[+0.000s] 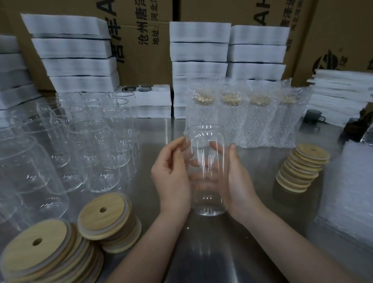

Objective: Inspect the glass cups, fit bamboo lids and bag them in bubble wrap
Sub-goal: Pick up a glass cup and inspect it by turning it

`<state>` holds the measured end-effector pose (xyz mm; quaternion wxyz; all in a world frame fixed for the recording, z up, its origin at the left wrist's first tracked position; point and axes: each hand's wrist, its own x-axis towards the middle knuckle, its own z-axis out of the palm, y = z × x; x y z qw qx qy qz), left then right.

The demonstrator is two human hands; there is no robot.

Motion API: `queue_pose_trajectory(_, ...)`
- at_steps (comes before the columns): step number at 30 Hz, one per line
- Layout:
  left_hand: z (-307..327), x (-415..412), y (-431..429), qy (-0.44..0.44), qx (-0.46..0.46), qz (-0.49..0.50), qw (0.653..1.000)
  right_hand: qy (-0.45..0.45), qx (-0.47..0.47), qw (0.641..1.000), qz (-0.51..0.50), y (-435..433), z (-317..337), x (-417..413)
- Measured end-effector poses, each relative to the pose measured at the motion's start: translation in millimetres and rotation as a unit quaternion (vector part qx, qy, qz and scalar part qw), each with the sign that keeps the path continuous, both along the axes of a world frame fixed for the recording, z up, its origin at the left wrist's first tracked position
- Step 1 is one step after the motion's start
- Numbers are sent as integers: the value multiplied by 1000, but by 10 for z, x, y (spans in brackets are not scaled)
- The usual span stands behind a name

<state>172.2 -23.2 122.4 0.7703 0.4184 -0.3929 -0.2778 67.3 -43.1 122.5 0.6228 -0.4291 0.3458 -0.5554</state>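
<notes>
A clear glass cup [206, 140] with no lid is held upright above the steel table [207, 258], in the middle of the view. My left hand [171, 180] cups its left side with fingers curled round it. My right hand [236, 179] wraps its right side, fingers showing through the glass. Several bare glass cups [91, 145] stand at the left. Stacks of bamboo lids lie at the near left [36, 244], beside them [103, 215], and at the right [304, 168]. Several cups bagged in bubble wrap [255, 117] stand behind the held cup.
A pile of flat bubble-wrap bags [354, 187] lies at the right edge. White foam trays [199, 55] are stacked along the back in front of cardboard boxes [142, 36]. A dark mug [312, 116] sits at the far right.
</notes>
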Motion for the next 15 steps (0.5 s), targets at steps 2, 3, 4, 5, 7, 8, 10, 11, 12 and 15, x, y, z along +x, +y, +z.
queue_pose_trajectory(2, 25, -73, 40, 8, 7, -40, 999, 27, -39, 998, -45, 5, 10, 23)
queue_pose_trajectory(3, 30, -117, 59, 5, 13, -75, 997, 39, -58, 995, -66, 14, 20, 30)
queue_pose_trajectory(4, 34, -160, 85, -14, 16, -101, 995, 47, -76, 993, -80, 29, 29, 31)
queue_pose_trajectory(5, 23, -196, 99, -44, 16, -120, 992, 56, -93, 990, -90, 41, 28, 26)
queue_pose_trajectory(7, 10, -248, 118, -90, 30, -135, 986, 82, -119, 985, -98, 67, 17, 7)
queue_pose_trajectory(8, 18, -252, 130, -102, 41, -130, 985, 95, -125, 983, -97, 83, 16, 4)
queue_pose_trajectory(10, 5, -228, 122, -97, 51, -109, 988, 112, -121, 982, -97, 83, 2, 10)
queue_pose_trajectory(11, -2, -210, 115, -92, 49, -101, 989, 112, -113, 983, -97, 80, 6, 23)
queue_pose_trajectory(12, -13, -193, 112, -91, 45, -96, 990, 110, -102, 984, -99, 74, 16, 40)
queue_pose_trajectory(15, -45, -178, 116, -111, 39, -88, 989, 107, -74, 985, -111, 53, 36, 36)
